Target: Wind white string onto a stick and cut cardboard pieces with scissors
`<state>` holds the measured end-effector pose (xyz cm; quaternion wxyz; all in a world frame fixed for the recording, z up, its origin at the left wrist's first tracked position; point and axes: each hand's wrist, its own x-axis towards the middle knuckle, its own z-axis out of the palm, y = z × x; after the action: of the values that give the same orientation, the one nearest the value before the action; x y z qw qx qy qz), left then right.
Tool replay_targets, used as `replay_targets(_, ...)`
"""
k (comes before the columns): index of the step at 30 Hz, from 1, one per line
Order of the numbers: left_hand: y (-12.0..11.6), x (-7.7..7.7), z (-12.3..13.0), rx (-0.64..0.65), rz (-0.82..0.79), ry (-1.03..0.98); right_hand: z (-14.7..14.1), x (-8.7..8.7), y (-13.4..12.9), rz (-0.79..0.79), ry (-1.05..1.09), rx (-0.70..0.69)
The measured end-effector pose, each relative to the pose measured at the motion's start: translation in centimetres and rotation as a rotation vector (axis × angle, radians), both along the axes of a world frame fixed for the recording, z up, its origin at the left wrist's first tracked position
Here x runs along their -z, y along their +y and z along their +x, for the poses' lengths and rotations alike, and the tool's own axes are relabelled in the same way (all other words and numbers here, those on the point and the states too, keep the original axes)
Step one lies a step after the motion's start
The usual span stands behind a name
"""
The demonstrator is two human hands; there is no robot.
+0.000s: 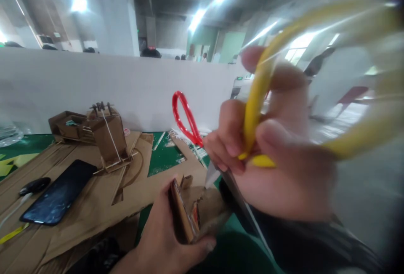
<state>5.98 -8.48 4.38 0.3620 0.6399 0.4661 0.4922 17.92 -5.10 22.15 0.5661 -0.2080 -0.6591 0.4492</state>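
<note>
My right hand (pixel 277 164), partly blurred, is closed around a pair of scissors (pixel 186 122) with loop handles. Their red loop stands out beyond my fingers, and the yellow loop (pixel 257 93) looms blurred close to the camera. A grey metal blade (pixel 212 176) points down beneath the hand, by the cardboard. Low in the middle, my left hand (pixel 160 232) grips a small folded cardboard piece (pixel 183 211) between thumb and fingers. That piece has torn edges and a bit of red inside.
Large cut cardboard sheets (pixel 78 198) cover much of the green table (pixel 162 156). A black phone (pixel 59 192) and a black mouse-like object (pixel 34 185) lie left. Behind them stands a cardboard model (pixel 110 139) with string and sticks. A white partition (pixel 126 80) runs along the back.
</note>
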Motion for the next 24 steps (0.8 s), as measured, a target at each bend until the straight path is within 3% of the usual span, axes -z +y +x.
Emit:
replay_targets(2, 0.1, 0.3, -0.4, 0.047, -0.012, 0.027, 0.3, 0.4, 1.0, -0.009, 0.051, -0.085)
replay_targets(10, 0.1, 1.0, -1.7, 0.147, 0.041, 0.027, 0.6, 1.9, 3.7, -0.019, 0.285, -0.148)
replay_targets(15, 1.0, 1.4, -3.4, 0.212, 0.045, 0.111, 0.8, 1.8, 3.7, -0.005, 0.240, -0.173)
replay_targets(19, 2.2, 0.8, -4.5, 0.263, 0.129, 0.195, 0.7, 1.6, 3.4, 0.020, 0.249, -0.124)
replay_targets(24, 2.8, 0.7, -4.4, 0.301, 0.079, 0.137, 1.2, 1.1, 2.8, -0.035, 0.173, -0.099)
